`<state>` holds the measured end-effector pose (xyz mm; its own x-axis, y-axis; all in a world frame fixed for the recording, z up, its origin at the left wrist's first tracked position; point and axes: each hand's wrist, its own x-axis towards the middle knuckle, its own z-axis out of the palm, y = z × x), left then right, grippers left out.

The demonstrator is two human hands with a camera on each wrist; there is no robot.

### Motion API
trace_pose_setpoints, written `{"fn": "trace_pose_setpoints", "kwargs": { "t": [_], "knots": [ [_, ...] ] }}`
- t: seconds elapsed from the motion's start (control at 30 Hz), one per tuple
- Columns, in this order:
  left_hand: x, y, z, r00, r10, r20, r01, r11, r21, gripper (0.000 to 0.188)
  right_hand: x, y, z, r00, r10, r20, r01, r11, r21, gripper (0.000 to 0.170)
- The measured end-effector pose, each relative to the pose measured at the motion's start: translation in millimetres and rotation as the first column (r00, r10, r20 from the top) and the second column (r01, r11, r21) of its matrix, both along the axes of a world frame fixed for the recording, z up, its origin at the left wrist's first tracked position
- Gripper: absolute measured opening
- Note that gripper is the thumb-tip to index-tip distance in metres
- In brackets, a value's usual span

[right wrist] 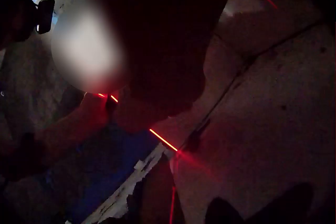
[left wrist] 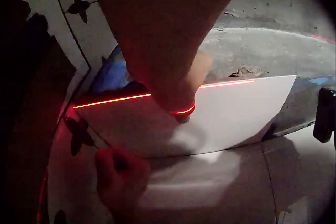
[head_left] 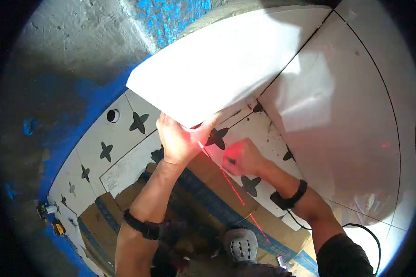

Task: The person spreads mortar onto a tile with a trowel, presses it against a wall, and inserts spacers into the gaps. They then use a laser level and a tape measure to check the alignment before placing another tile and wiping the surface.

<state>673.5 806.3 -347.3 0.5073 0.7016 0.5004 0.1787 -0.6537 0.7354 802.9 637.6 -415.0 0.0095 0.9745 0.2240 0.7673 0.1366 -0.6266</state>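
A large white tile (head_left: 217, 60) stands tilted at the top middle of the head view, brightly lit. My left hand (head_left: 180, 141) grips its near edge, thumb and fingers spread apart along it. In the left wrist view the same hand (left wrist: 176, 90) lies over the edge of the tile (left wrist: 231, 113), with a red laser line running along that edge and across the fingers. Near the tile, my right hand (head_left: 245, 158) is curled into a fist over the floor tiles, lit red. The left wrist view shows this curled right hand (left wrist: 121, 176) below the tile edge.
Laid floor tiles (head_left: 90, 159) carry black cross-shaped spacers (head_left: 138, 122). Large glossy tiles (head_left: 346, 124) lie at the right. Brown cardboard (head_left: 208, 175) with blue tape covers the near floor, a shoe (head_left: 241, 244) on it. Bare concrete (head_left: 74, 55) and a yellow tool (head_left: 58, 227) are at the left.
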Motion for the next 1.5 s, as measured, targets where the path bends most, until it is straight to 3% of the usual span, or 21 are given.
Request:
{"fn": "trace_pose_setpoints", "kwargs": {
  "t": [0.07,0.13,0.27,0.33,0.4,0.53,0.7,0.73,0.8,0.87,0.93,1.0,1.03,1.1,1.2,1.23,1.33,1.37,1.4,1.43,1.5],
  "knots": [
    [0,2,0,1.000,-0.014,0.027,0.014,1.000,-0.002,0.048,3,-1,-10,0.999,0.041,-0.018,-0.041,0.999,-0.002,0.031],
    [0,-2,7,1.000,-0.018,0.024,0.017,0.999,0.035,0.036,3,34,0,0.998,0.051,0.025,-0.052,0.997,0.063,0.021],
    [5,-5,7,0.995,-0.015,0.101,0.021,0.998,-0.059,0.042,9,85,-4,0.999,-0.022,-0.042,0.026,0.994,0.108,0.015],
    [1,-8,6,0.998,-0.057,0.016,0.059,0.993,-0.103,0.045,5,78,-1,1.000,-0.018,0.009,0.018,0.999,-0.047,0.023],
    [1,-8,16,0.998,0.004,-0.061,-0.010,0.995,-0.101,0.043,3,79,4,0.999,0.026,0.019,-0.027,0.998,0.057,0.023],
    [6,-7,20,1.000,0.021,0.018,-0.021,1.000,0.003,0.034,2,50,14,0.999,-0.048,-0.002,0.048,0.993,0.112,0.020],
    [2,-10,18,0.999,0.047,0.001,-0.046,0.984,-0.171,0.037,11,-13,87,0.901,-0.053,-0.431,0.126,0.982,0.144,0.035],
    [3,-10,20,0.999,0.029,0.018,-0.028,0.998,-0.057,0.038,14,-21,108,0.889,-0.031,-0.457,0.111,0.982,0.150,0.036],
    [6,-14,24,0.994,-0.021,0.106,0.043,0.976,-0.214,0.036,9,-28,149,0.789,0.010,-0.614,0.135,0.973,0.190,0.038],
    [3,-14,22,0.993,-0.050,0.103,0.073,0.970,-0.232,0.035,11,-30,178,0.710,0.189,-0.679,-0.006,0.965,0.262,0.037],
    [3,-17,23,0.997,-0.005,0.078,0.022,0.976,-0.216,0.037,11,-12,197,0.735,0.308,-0.604,-0.076,0.923,0.378,0.040],
    [1,-17,19,0.981,0.029,0.190,0.025,0.961,-0.276,0.036,3,35,181,0.883,0.244,-0.401,0.024,0.831,0.556,0.040],
    [5,-20,21,0.980,0.027,0.195,0.029,0.961,-0.277,0.036,14,68,181,0.791,0.075,-0.607,0.105,0.961,0.255,0.035],
    [11,-19,26,0.929,0.062,0.365,0.062,0.946,-0.319,0.036,21,70,176,0.797,0.123,-0.591,0.067,0.955,0.289,0.032],
    [0,-10,19,0.975,-0.053,0.216,0.100,0.971,-0.216,0.037,24,72,167,0.802,0.144,-0.580,0.036,0.957,0.288,0.032],
    [7,-16,29,0.945,-0.025,0.327,0.137,0.936,-0.323,0.037,19,72,171,0.752,0.151,-0.642,0.049,0.958,0.282,0.035],
    [2,-17,27,0.961,0.034,0.276,0.041,0.964,-0.261,0.038,4,38,196,0.746,0.204,-0.634,-0.011,0.956,0.294,0.040],
    [-1,-20,33,0.971,-0.003,0.241,0.078,0.950,-0.302,0.042,5,27,211,0.737,0.295,-0.608,-0.071,0.928,0.365,0.044],
    [-1,-16,23,0.987,-0.027,0.159,0.051,0.988,-0.146,0.040,3,39,194,0.830,0.284,-0.480,0.001,0.860,0.510,0.039],
    [-3,-10,7,0.974,0.003,0.226,0.050,0.972,-0.228,0.038,2,51,176,0.910,0.211,-0.358,0.075,0.764,0.641,0.034],
    [-7,-11,-4,0.960,0.031,0.277,0.061,0.946,-0.318,0.037,20,72,179,0.784,0.236,-0.574,-0.071,0.953,0.296,0.033]
  ]
}}
